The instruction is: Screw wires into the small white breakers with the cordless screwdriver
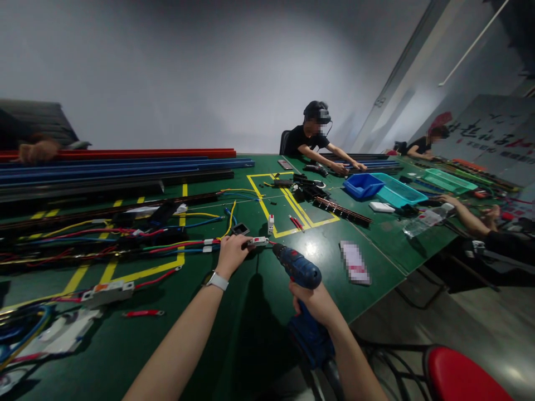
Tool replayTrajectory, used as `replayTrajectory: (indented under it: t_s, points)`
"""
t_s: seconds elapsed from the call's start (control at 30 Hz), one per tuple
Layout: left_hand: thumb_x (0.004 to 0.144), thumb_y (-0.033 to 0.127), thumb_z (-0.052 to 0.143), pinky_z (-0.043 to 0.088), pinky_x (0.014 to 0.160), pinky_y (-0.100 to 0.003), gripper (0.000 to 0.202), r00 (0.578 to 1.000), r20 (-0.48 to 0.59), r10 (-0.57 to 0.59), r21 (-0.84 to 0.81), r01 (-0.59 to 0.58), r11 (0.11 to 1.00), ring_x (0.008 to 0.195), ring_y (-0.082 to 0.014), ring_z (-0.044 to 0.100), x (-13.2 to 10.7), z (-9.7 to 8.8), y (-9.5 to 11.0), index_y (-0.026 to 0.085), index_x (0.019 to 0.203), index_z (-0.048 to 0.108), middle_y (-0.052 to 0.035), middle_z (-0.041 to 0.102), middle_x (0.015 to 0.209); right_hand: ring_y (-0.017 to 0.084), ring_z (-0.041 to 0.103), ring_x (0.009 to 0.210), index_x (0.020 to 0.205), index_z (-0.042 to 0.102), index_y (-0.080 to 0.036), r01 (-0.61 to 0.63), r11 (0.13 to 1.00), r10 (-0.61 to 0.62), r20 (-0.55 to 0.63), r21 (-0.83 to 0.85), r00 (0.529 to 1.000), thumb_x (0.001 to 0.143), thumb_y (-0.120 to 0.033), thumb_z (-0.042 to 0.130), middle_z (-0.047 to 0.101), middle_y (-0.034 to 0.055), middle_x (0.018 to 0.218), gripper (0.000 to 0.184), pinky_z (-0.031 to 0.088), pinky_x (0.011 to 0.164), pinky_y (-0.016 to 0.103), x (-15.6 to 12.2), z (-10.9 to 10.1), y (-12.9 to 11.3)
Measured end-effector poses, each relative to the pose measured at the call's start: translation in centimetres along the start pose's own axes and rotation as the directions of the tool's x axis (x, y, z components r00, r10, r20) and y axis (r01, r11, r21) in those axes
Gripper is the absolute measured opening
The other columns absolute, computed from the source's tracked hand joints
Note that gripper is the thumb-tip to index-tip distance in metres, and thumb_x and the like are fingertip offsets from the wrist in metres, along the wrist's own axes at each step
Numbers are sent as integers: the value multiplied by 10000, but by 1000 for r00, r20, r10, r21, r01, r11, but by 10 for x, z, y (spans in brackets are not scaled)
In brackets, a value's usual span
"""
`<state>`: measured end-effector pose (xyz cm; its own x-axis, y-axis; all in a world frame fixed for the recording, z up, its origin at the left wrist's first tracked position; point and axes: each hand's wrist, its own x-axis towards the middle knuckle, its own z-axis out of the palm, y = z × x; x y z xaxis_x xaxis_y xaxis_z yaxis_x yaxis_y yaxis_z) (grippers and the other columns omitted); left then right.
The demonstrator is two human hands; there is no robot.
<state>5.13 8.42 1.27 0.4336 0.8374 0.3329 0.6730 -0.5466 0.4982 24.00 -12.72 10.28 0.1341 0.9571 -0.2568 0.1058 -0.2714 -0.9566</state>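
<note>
While the left hand (pixel 231 253) pinches the small white breaker (pixel 259 241) flat on the green worktop (pixel 334 262), the right hand (pixel 316 303) grips the blue drill (pixel 297 268), whose nose points toward eleven o'clock and sits just beside the part. To drive cleanly, I judge the bit should line up straight with the terminal screw before the trigger is squeezed, with the left fingers kept clear of the tip. Red and blue wires (pixel 184 247) run off toward nine o'clock; they look likely to tug the part sideways, so firm downward pressure seems wise. A loose breaker (pixel 271 224) stands at twelve o'clock.
</note>
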Motion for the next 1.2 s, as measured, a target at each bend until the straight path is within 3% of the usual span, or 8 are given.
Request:
replayTrajectory:
  t_s: [0.63, 1.2]
  points:
    - [842, 387, 592, 315, 891, -403, 224, 1000, -24, 12, 8, -12, 1000, 946, -225, 587, 1, 1, 2, 356, 1021, 723, -10, 716, 1047, 137, 508, 368, 800, 496, -203, 8, 1000, -8, 21, -5, 1000, 809, -287, 588, 503, -52, 435, 125, 392, 415, 252, 0, 0, 1]
    - [836, 414, 599, 321, 905, -411, 251, 1000, 22, -16, 4, 16, 1000, 951, -231, 586, 1, -5, 6, 346, 1046, 719, -25, 716, 1047, 129, 511, 382, 817, 503, -201, -20, 1000, 20, 25, -11, 999, 797, -298, 584, 498, -64, 444, 128, 382, 424, 239, -3, 0, -4]
